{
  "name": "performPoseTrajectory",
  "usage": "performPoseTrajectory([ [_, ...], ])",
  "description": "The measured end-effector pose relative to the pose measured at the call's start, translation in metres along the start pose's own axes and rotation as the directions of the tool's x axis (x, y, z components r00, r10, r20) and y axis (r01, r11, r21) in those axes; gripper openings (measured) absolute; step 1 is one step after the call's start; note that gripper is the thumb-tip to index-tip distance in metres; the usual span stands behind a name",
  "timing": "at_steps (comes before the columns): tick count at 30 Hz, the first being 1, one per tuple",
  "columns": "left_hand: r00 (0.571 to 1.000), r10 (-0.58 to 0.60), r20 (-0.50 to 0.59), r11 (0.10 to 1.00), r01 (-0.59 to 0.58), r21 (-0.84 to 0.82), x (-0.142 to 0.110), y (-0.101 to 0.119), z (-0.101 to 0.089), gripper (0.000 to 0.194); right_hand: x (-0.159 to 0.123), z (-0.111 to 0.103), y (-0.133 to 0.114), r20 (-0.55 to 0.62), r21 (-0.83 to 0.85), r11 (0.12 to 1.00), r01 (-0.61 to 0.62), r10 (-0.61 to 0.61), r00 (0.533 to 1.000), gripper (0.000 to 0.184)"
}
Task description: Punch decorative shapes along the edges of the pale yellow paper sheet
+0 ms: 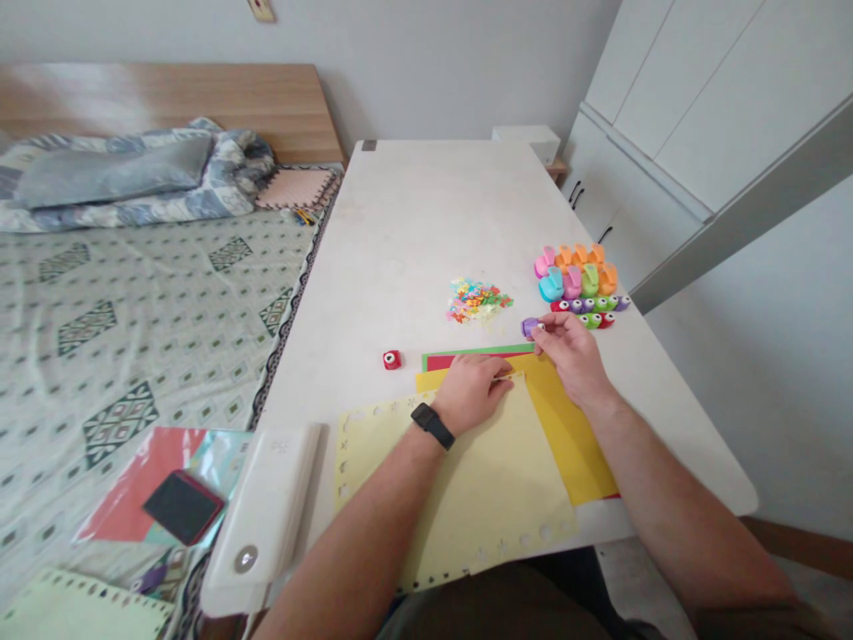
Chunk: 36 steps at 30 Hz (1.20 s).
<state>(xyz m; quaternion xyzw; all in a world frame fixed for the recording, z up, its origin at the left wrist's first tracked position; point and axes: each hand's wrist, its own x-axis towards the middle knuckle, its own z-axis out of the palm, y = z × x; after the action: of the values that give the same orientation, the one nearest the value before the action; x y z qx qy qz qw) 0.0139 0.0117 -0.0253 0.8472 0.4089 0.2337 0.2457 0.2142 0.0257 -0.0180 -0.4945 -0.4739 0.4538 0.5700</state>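
My right hand (573, 356) holds a small purple craft punch (529, 328) between thumb and fingers, just above the top right corner of a pale yellow sheet (493, 471). That sheet has punched shapes along its edges. Resting on its upper part, my left hand (470, 391) has its fingers closed at the top edge near that corner; a black watch is on the wrist. Beneath lie a deeper yellow sheet (579, 444), a red sheet (440, 362) and a green sheet (480, 350). A red punch (392, 359) stands apart on the table, left of the sheets.
Colourful paper cutouts (476, 300) lie heaped beyond the sheets. Rows of punches (579, 276) stand at the right table edge. A white desk lamp (267, 516) lies along the left edge. Beside the white table (413, 213), a bed holds a phone (183, 507) and a plastic packet.
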Motion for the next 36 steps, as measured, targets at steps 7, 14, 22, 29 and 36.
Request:
performPoseTrajectory([
  [7,1.000,-0.010,0.004,1.000,0.010,0.000,0.0005,-0.0003,0.0011,0.014,-0.0009,0.0022,-0.0003,-0.003,0.005,1.000,-0.011,0.011,1.000,0.030],
  [14,1.000,-0.006,0.008,1.000,0.006,0.004,0.0008,-0.0002,0.0008,0.015,-0.0006,0.0032,0.0011,-0.009,-0.012,1.000,-0.024,0.024,1.000,0.033],
  [22,1.000,0.006,0.002,1.000,-0.006,-0.010,0.0015,-0.0010,0.0016,0.014,-0.0036,0.0041,-0.0017,0.017,0.008,1.000,0.004,-0.004,1.000,0.029],
  [29,1.000,0.004,-0.003,1.000,-0.004,-0.004,0.0008,-0.0005,0.0018,0.015,-0.0050,0.0059,-0.0042,0.014,-0.006,1.000,0.019,-0.019,1.000,0.031],
  [36,1.000,-0.011,0.008,1.000,0.011,-0.002,0.0012,0.0007,0.0015,0.015,-0.0039,0.0047,-0.0034,0.006,-0.014,0.999,0.035,-0.035,0.999,0.031],
])
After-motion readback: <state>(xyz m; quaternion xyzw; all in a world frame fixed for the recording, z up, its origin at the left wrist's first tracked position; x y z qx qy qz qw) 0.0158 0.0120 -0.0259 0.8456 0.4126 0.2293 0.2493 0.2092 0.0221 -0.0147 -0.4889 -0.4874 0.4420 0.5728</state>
